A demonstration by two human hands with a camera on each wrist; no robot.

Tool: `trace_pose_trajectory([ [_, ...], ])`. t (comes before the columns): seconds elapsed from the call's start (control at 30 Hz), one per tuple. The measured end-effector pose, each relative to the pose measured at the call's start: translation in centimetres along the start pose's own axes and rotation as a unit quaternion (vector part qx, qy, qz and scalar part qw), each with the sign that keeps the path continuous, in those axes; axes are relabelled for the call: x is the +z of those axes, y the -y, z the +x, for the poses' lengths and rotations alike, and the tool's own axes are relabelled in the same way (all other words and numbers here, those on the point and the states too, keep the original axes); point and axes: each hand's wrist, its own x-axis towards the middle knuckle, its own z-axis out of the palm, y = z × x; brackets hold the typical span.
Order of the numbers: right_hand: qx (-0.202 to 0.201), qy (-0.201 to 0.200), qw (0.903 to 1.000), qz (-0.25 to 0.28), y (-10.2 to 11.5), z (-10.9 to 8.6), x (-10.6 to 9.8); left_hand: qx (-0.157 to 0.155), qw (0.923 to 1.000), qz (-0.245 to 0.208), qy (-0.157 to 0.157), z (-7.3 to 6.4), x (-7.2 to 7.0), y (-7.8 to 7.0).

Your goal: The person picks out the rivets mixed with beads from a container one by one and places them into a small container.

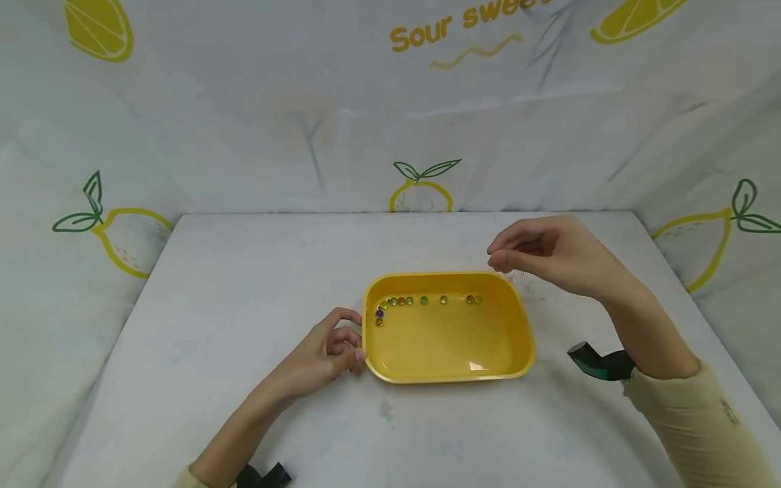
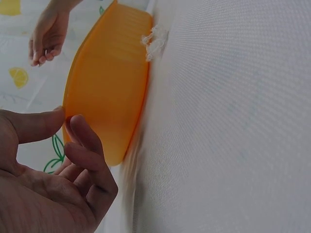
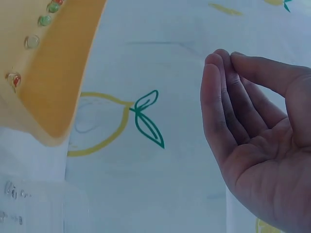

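A yellow tray [image 1: 439,349] stands on the white table, with several coloured glass marbles [image 1: 401,301] along its far side and far left corner. My left hand [image 1: 322,354] is at the tray's left end, holding its edge. In the left wrist view the thumb [image 2: 46,125] meets the rim while curled fingers lie by the outer wall. Raised beyond the tray's far right corner is my right hand [image 1: 552,254]. Its thumb and fingertips come close together, and no object shows between them. Below it a clear container [image 1: 527,283] is partly hidden, with small clear shapes visible in the right wrist view.
A white cloth [image 1: 256,135] printed with lemons hangs behind and beside the table [image 1: 201,325]. Dark straps [image 1: 601,362] sit at both wrists. Near the tray's base in the left wrist view is a white, frayed-looking bit [image 2: 154,42].
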Motion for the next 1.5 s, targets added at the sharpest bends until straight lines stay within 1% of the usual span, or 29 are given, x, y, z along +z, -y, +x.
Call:
trace_pose_trajectory([
  [0.13, 0.011, -0.026, 0.9996, -0.001, -0.9, -0.6, -0.9, -0.001, 1.0000, -0.001, 0.000, 0.0, 0.0, 0.0],
  [0.23, 0.013, -0.035, 0.9993, -0.004, -1.6, -0.9, -1.5, -0.001, 1.0000, -0.002, 0.000, 0.0, -0.1, -0.1],
  [0.53, 0.053, -0.071, 0.9958, -0.020, -3.3, -1.7, -3.2, -0.003, 1.0000, -0.005, 0.001, 0.0, -0.1, -0.1],
  [0.83, 0.075, -0.071, 0.9941, -0.033, -5.7, -2.0, -4.5, -0.003, 1.0000, -0.006, 0.002, 0.0, -0.1, -0.1],
  [1.03, 0.101, -0.060, 0.9929, -0.020, -7.2, -2.1, -5.0, -0.002, 1.0000, -0.004, 0.001, 0.0, -0.1, -0.1],
  [1.17, 0.110, -0.053, 0.9924, -0.014, -8.1, -2.2, -5.3, -0.001, 1.0000, -0.003, 0.002, 0.0, -0.1, -0.1],
  [1.37, 0.132, -0.047, 0.9899, -0.022, -8.8, -2.2, -5.6, 0.001, 1.0000, -0.003, 0.003, 0.0, -0.1, -0.2],
  [1.5, 0.134, -0.040, 0.9898, -0.028, -9.2, -2.2, -5.8, 0.002, 1.0000, -0.004, 0.003, 0.0, -0.1, -0.1],
])
